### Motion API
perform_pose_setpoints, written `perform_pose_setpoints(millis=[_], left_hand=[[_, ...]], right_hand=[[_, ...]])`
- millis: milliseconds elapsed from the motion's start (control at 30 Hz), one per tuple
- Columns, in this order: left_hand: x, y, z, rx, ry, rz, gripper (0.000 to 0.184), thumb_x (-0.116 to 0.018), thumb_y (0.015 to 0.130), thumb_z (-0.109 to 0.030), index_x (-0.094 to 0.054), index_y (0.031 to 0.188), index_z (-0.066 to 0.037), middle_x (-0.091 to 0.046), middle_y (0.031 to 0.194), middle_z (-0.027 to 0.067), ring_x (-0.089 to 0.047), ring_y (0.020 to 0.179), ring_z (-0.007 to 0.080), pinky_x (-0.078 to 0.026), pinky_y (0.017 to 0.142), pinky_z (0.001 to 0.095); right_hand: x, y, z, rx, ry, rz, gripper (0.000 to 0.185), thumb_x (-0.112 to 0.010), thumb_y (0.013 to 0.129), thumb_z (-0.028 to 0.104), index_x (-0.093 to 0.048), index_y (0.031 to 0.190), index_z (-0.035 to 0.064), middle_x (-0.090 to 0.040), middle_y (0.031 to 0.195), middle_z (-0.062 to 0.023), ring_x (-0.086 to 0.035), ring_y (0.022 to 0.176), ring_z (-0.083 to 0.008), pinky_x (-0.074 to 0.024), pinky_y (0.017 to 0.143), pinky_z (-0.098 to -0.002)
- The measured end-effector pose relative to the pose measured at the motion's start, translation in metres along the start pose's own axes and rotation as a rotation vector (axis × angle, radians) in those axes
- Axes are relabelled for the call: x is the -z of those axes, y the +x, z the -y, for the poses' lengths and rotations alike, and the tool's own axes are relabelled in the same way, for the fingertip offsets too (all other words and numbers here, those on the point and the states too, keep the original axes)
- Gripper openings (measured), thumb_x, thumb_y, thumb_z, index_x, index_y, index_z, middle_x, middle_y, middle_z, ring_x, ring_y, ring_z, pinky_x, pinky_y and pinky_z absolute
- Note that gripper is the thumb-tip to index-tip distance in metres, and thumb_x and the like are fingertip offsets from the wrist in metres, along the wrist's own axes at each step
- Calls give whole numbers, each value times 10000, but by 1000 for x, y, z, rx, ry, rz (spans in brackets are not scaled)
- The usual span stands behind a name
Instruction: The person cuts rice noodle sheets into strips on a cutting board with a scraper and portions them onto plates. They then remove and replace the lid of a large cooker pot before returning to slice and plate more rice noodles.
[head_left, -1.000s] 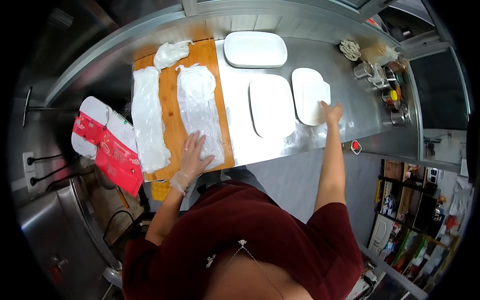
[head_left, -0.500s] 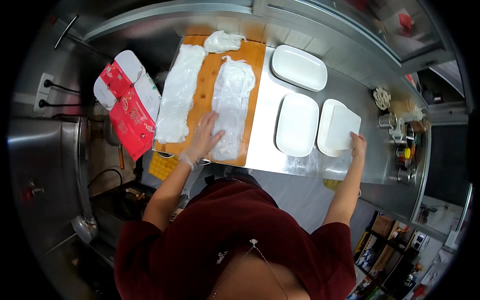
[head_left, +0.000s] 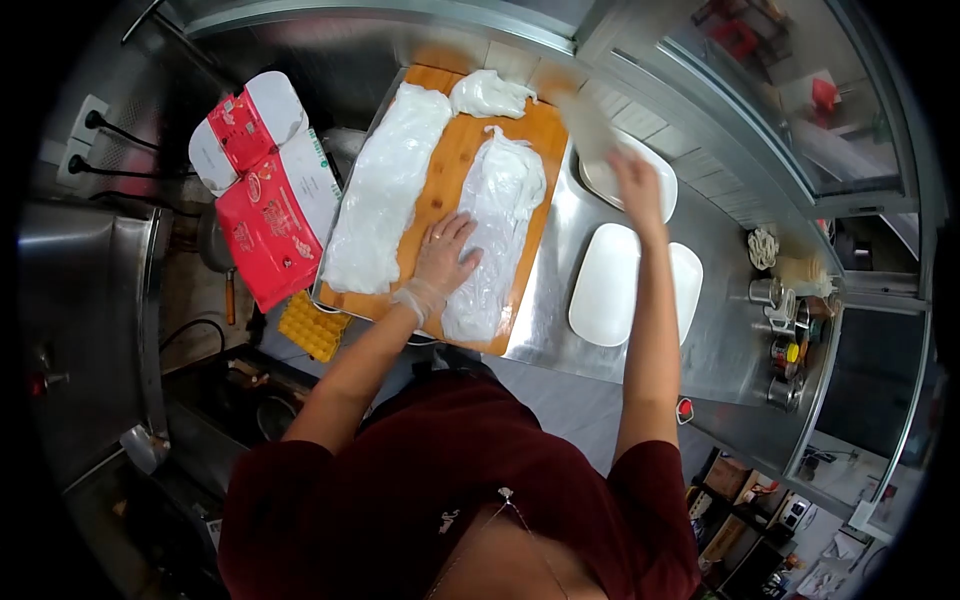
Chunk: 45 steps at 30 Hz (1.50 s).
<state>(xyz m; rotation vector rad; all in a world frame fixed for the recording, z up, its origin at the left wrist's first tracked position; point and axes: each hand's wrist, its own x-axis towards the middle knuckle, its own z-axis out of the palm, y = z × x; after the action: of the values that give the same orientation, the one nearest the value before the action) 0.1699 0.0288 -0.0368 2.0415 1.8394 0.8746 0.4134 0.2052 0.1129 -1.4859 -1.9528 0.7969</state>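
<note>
My left hand (head_left: 446, 256), in a clear glove, rests with fingers spread at the edge of a long white slab (head_left: 500, 225) that looks like dough under clear film. A second long slab (head_left: 385, 195) and a smaller crumpled white lump (head_left: 490, 94) share the wooden board (head_left: 443, 168). My right hand (head_left: 638, 185) is closed on a flat white sheet-like piece (head_left: 588, 125), smeared by motion and slanting toward the board's far right corner. Beneath that hand lies a white rectangular dish (head_left: 661, 178). My right forearm partly covers another white dish (head_left: 690, 285), beside a third dish (head_left: 604, 285).
Left of the board lies an opened red and white carton (head_left: 270, 235). A yellow egg tray (head_left: 312, 326) sits below the board's near left corner. Jars and tins (head_left: 785, 355) line the right side of the steel counter (head_left: 550, 315). A glass-panelled frame (head_left: 760, 100) borders the back right.
My right hand has swung up and left with the flat white piece, from the right-hand dish to above the back dish. My left hand keeps its place on the slab; the view has shifted.
</note>
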Motion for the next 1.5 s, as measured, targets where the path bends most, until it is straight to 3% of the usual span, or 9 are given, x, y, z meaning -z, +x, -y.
perform_pose_setpoints(millis=[67,133,367,667,1100,1233,1367,1467,1500], left_hand=[[2,1,1,-16,-16,-32,458,-632,763,-225,-523,1171,-49,-483,1238,113,-389,1204,289,-289,1003,437],[2,1,0,-13,-38,-38,444,-630,756,-215,-534,1156,-51,-488,1232,112,-396,1198,290,-292,1001,439],[5,4,2,8,-72,-55,407,-615,745,-206,-560,1116,-50,-496,1224,104,-398,1199,283,-284,1013,429],[11,8,-3,7,-93,-44,388,-625,753,-181,-562,1111,-48,-498,1230,111,-403,1198,288,-286,1004,434],[8,7,0,28,-83,-25,369,-593,770,-186,-558,1115,-61,-493,1233,92,-396,1206,267,-277,1015,428],[8,2,-1,22,-68,-9,368,-588,774,-189,-558,1119,-64,-494,1233,93,-395,1208,267,-278,1014,429],[5,5,0,16,-56,-33,374,-588,773,-195,-559,1123,-67,-495,1232,93,-395,1208,266,-275,1015,428],[3,11,3,25,-54,-41,370,-589,772,-191,-563,1120,-67,-500,1227,93,-400,1204,265,-272,1016,426],[2,5,2,30,-56,-19,368,-589,771,-189,-565,1117,-67,-502,1224,93,-402,1202,265,-272,1017,425]], right_hand=[[-46,5,34,315,-540,41,245,-569,838,182,-616,1066,105,-650,857,-131,-617,780,-249,-478,675,-343],[-84,16,27,452,-476,99,197,-541,816,160,-627,990,127,-644,841,-125,-597,780,-312,-488,675,-409],[-122,30,15,418,-630,163,335,-480,753,25,-649,1010,158,-652,946,-49,-592,846,-250,-488,750,-353],[-129,59,36,176,-800,283,308,-462,776,83,-654,1000,173,-657,862,-81,-619,824,-261,-498,725,-365],[-122,57,23,288,-829,260,253,-483,761,73,-665,906,174,-651,852,-85,-633,807,-250,-516,670,-362],[-132,27,12,490,-719,55,259,-480,765,73,-665,921,164,-656,821,-96,-634,779,-262,-515,671,-378],[-120,56,35,222,-827,346,262,-481,769,84,-666,925,183,-646,960,-64,-612,919,-227,-516,698,-358],[-114,27,44,211,-827,294,260,-488,756,80,-665,924,170,-650,948,-73,-617,914,-231,-514,694,-355],[-129,22,14,437,-801,192,271,-492,747,77,-667,932,170,-651,931,-77,-622,880,-236,-514,689,-357]])
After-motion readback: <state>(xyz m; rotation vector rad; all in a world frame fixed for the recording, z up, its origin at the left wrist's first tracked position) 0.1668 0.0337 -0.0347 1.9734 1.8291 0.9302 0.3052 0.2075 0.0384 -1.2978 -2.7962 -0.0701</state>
